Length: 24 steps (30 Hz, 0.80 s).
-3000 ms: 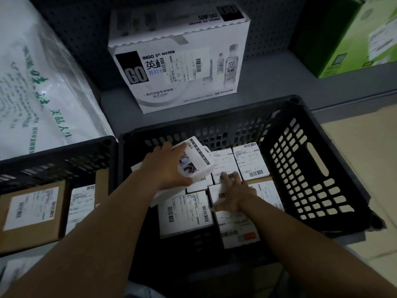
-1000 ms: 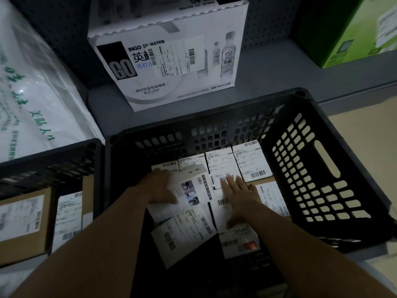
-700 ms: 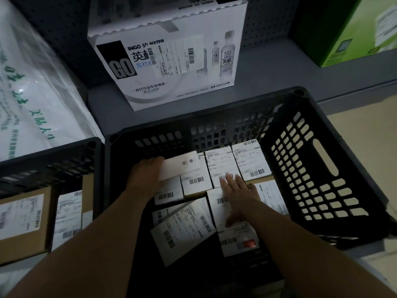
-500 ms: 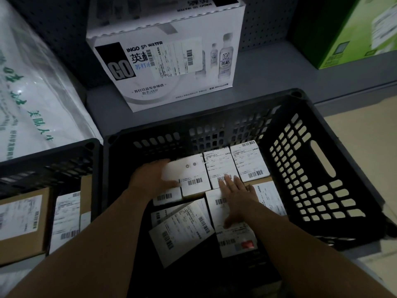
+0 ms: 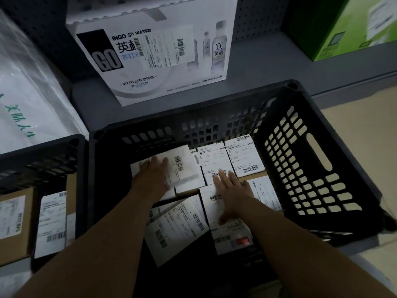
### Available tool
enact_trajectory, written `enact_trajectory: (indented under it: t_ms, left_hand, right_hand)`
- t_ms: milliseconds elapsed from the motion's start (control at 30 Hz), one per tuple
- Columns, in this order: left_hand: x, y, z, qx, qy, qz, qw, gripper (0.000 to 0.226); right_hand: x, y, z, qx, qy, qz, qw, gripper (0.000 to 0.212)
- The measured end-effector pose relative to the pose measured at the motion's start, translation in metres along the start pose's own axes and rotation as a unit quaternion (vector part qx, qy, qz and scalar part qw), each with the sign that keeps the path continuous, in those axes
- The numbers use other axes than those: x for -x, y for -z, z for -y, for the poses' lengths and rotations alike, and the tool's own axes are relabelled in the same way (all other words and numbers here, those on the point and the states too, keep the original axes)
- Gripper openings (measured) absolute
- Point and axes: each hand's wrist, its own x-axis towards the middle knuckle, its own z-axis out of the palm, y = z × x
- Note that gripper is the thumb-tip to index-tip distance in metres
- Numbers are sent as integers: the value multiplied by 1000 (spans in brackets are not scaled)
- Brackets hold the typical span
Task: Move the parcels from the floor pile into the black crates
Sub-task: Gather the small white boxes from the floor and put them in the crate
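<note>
Black perforated plastic crate (image 5: 322, 168) on the floor, packed with white labelled parcels. Left hand (image 5: 153, 176) flat, fingers straight, pressing a small white labelled box (image 5: 182, 166) onto the back row. Right hand (image 5: 231, 190) spread, fingers relaxed, resting on a long white labelled parcel (image 5: 214, 203).

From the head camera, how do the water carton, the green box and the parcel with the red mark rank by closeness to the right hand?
1. Parcel with the red mark: in the crate, just below the right hand, toward the camera.
2. Water carton: on the shelf behind the crate, up and left.
3. Green box: far upper right on the shelf.
</note>
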Motion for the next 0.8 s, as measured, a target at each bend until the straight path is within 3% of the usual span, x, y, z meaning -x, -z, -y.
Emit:
enact_trajectory:
  t_ms: [367,500,567,667,800]
  left_hand:
    - [4,-3,-9,-16,26,-23,999,80]
    - [15,10,-2,0,17,-107,994,45]
    - [28,13,2,16,4,-59,998,35]
    - [49,-4,4,-42,-43,96,994,38]
    - [50,-35,1,-134,-59,190,971,94]
  right_hand:
    - [-1,0,-1,-1,3,5,1000,140]
    - [2,3,0,1,0,10,1000,139]
    - [3,4,1,6,-2,14,1000,139]
    - [1,5,2,5,-5,22,1000,140]
    - [-2,4,2,15,-7,30,999,141]
